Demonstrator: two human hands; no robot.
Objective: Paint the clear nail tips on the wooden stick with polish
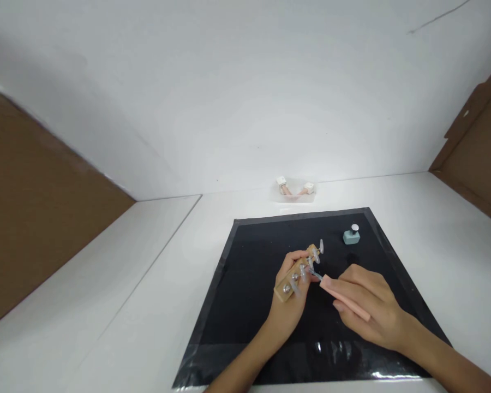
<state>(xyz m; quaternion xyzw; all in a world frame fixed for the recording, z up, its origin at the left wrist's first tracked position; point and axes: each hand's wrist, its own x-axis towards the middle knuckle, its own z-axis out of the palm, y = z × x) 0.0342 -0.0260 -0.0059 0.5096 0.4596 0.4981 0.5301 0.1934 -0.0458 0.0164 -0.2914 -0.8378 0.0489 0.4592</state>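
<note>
My left hand [289,311] is closed around a small wooden nail-tip stand [283,291], held tilted above the black mat [245,316]. Several clear false nail tips [303,272] stick up from it, and round metal studs show at its near end. In my right hand [370,305] is a slim pink-handled tool [347,305], which looks like a nail brush, pinched between thumb and fingers. Its thin greyish end points left and reaches the nail tips beside my left fingertips; whether it touches one is too small to tell.
A small teal bottle [351,237] with a shiny round top stands on the mat's far right. Behind the mat, a clear plastic tray [294,197] holds white-ended pieces. Brown boards [36,202] flank the white table [147,284], with a white wall at the back.
</note>
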